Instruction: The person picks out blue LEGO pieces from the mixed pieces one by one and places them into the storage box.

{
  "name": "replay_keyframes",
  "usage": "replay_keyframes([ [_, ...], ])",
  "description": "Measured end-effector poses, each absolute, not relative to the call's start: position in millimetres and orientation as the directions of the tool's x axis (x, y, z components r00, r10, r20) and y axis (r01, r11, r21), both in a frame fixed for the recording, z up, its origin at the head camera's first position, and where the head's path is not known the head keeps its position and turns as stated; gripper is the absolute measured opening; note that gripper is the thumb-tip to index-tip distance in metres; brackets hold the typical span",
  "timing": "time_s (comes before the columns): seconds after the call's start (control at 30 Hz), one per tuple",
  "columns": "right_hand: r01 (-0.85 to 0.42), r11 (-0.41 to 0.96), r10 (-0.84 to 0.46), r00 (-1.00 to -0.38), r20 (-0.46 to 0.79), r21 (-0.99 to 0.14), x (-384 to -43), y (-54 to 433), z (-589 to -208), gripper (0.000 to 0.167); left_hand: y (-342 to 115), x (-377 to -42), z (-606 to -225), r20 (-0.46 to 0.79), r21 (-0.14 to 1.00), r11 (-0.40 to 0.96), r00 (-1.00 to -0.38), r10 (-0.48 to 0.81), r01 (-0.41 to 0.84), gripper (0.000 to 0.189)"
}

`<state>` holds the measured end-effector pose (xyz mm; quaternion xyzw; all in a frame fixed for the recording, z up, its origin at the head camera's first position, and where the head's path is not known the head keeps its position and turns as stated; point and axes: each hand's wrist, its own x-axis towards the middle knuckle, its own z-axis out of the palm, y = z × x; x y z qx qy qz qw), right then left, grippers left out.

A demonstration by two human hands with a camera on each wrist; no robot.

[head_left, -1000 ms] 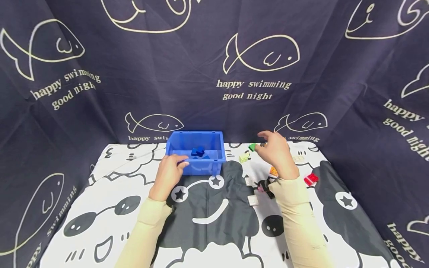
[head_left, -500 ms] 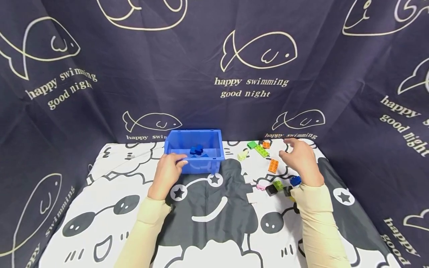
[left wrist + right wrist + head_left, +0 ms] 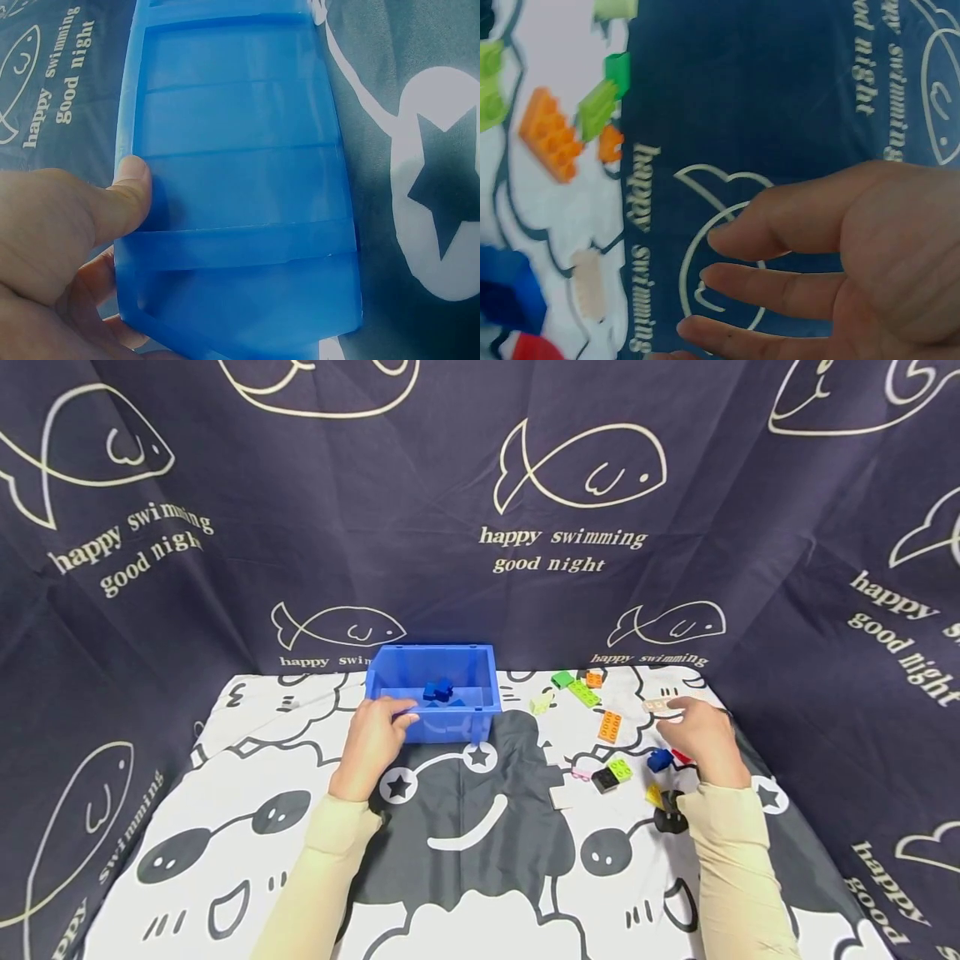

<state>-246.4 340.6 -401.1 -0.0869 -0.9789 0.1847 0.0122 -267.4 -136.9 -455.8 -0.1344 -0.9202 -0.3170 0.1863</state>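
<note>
My left hand [image 3: 372, 739] grips the near-left rim of a blue plastic bin [image 3: 450, 728], thumb over the edge and fingers outside in the left wrist view. Several dark blue bricks [image 3: 439, 690] lie in the bin. On the right, my right hand [image 3: 705, 735] hovers with thumb and fingers apart, nothing between them. Its fingertips overlap a flat beige brick [image 3: 654, 704] in the head view; the right wrist view shows that brick [image 3: 589, 283] beyond the fingertips. A blue brick [image 3: 659, 760] and a partly hidden red brick [image 3: 681, 757] lie just nearer.
Loose toy bricks lie right of the bin: orange [image 3: 610, 726], lime [image 3: 583, 693], green [image 3: 562, 679], pale yellow-green [image 3: 541, 702], black [image 3: 605, 779] and yellow [image 3: 654, 796]. A dark fish-print curtain [image 3: 570, 593] stands behind the patterned cloth [image 3: 480, 935].
My right hand has moved right, away from the green brick, over to the beige brick, uncovering the orange and lime bricks. My left hand has stayed on the bin's rim.
</note>
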Motion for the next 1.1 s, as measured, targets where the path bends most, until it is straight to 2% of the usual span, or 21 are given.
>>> replay_keyframes([
  [0.23, 0.236, 0.911, 0.190, -0.968, -0.166, -0.338, -251, 356, -429, 0.059, -137, -268, -457, 0.416, 0.540, 0.763, -0.901, 0.127, 0.356, 0.023],
  [0.47, 0.244, 0.911, 0.172, -0.958, -0.232, -0.332, -253, 358, -448, 0.057, -137, -268, -458, 0.404, 0.543, 0.767, -0.907, 0.119, 0.343, 0.024],
  [0.77, 0.276, 0.903, 0.188, -0.943, -0.276, -0.329, -254, 354, -457, 0.038, -136, -267, -457, 0.424, 0.537, 0.764, -0.897, 0.123, 0.358, 0.022],
  [1.1, 0.281, 0.898, 0.211, -0.950, -0.230, -0.338, -252, 353, -464, 0.017, -137, -266, -458, 0.445, 0.524, 0.762, -0.885, 0.136, 0.381, 0.022],
])
